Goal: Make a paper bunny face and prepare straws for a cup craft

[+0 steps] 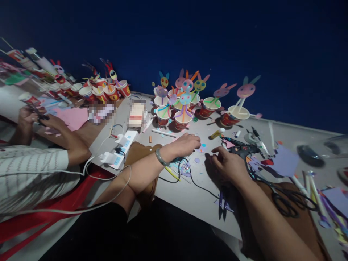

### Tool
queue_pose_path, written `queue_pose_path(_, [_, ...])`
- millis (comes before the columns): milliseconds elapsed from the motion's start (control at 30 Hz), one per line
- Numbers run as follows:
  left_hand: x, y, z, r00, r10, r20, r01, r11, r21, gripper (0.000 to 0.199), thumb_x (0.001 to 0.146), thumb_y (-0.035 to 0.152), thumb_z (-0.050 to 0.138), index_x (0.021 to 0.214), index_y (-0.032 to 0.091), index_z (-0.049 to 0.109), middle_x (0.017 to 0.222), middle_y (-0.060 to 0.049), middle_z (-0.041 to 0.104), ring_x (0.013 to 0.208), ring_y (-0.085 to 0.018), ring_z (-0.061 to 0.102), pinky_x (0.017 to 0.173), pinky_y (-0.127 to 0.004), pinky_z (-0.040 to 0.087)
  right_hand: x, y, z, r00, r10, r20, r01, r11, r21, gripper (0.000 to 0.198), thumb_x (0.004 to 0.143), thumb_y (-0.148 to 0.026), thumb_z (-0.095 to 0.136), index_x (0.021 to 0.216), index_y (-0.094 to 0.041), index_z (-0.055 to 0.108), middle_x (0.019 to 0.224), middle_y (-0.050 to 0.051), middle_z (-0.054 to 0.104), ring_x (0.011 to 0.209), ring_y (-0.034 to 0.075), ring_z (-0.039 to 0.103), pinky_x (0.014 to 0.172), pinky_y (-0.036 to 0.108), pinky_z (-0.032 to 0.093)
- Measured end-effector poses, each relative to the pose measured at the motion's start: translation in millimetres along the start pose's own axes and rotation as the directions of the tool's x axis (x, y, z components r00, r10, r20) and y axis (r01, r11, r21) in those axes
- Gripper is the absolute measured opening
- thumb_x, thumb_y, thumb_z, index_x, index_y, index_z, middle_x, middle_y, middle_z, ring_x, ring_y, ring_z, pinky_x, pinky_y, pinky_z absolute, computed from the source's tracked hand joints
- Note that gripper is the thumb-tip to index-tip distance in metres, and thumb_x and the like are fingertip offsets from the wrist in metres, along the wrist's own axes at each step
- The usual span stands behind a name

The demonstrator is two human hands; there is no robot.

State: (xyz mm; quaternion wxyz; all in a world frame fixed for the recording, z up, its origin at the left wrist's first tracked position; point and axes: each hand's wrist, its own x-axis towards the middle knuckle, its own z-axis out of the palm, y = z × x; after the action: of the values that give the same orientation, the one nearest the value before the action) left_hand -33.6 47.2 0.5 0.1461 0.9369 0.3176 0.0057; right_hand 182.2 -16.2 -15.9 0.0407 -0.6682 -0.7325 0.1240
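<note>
My left hand (188, 145), with a bangle (160, 158) on its wrist, hovers over the table with its fingers curled together; what is in them, if anything, is hidden. Just right of its fingertips lies a small blue disc (203, 145), with a purple disc (197, 160) nearer to me. My right hand (230, 165) has bent fingers drawn in toward the thumb, and I cannot make out anything between them. Beyond it lies a black glue gun (246, 148). Below my left wrist are purple scraps (186, 167) and a dark cable.
Paper cups (183, 119) with rabbit-faced figures stand along the back. A glue stick (216, 133), black scissors (288, 203) and purple sheet (285, 159) lie around my right arm. A power strip (125, 148) is at left, beside another person's arm (67, 137).
</note>
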Motion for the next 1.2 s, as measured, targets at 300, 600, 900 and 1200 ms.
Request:
queue_pose_path(300, [-5.1, 6.6, 6.6, 1.000, -0.008, -0.013, 0.010, 0.994, 0.112, 0.031, 0.095, 0.010, 0.043, 0.107, 0.020, 0.069, 0.107, -0.010, 0.062, 0.097, -0.022, 0.057, 0.083, -0.036, 0.035, -5.2, 2.8, 12.1, 0.998, -0.054, -0.025, 0.053, 0.998, -0.044, 0.032, 0.096, -0.042, 0.047, 0.099, -0.020, 0.069, 0.076, 0.007, 0.075, 0.065, 0.021, 0.064, 0.057, 0.029, 0.029])
queue_pose_path(600, [-4.6, 10.9, 11.7, 0.998, 0.029, 0.056, -0.037, 0.987, 0.154, 0.036, 0.099, 0.014, 0.035, 0.119, 0.022, 0.064, 0.111, -0.011, 0.059, 0.097, -0.022, 0.054, 0.084, -0.036, 0.033, -9.9, 0.4, 8.9, 0.991, -0.134, 0.009, 0.134, 0.982, -0.135, 0.035, 0.099, -0.037, 0.040, 0.101, -0.020, 0.071, 0.080, 0.010, 0.076, 0.069, 0.023, 0.068, 0.057, 0.031, 0.027])
queue_pose_path(900, [-5.2, 5.6, 4.9, 0.998, -0.003, 0.058, 0.003, 1.000, 0.007, 0.039, 0.095, 0.006, 0.036, 0.122, 0.020, 0.060, 0.115, -0.008, 0.062, 0.104, -0.020, 0.053, 0.089, -0.034, 0.034, -9.8, 2.5, 15.6, 0.983, -0.178, 0.038, 0.182, 0.973, -0.139, 0.034, 0.099, -0.031, 0.043, 0.112, -0.022, 0.073, 0.098, 0.008, 0.079, 0.077, 0.022, 0.070, 0.058, 0.030, 0.029])
queue_pose_path(1200, [-4.7, 7.3, 12.4, 0.998, 0.036, 0.044, -0.040, 0.994, 0.098, 0.033, 0.096, 0.011, 0.041, 0.114, 0.022, 0.067, 0.112, -0.010, 0.059, 0.099, -0.022, 0.053, 0.086, -0.036, 0.034, -8.0, -0.5, 19.5, 0.974, -0.215, 0.066, 0.224, 0.954, -0.200, 0.039, 0.101, -0.032, 0.042, 0.128, -0.027, 0.070, 0.103, 0.007, 0.079, 0.077, 0.022, 0.070, 0.057, 0.030, 0.030])
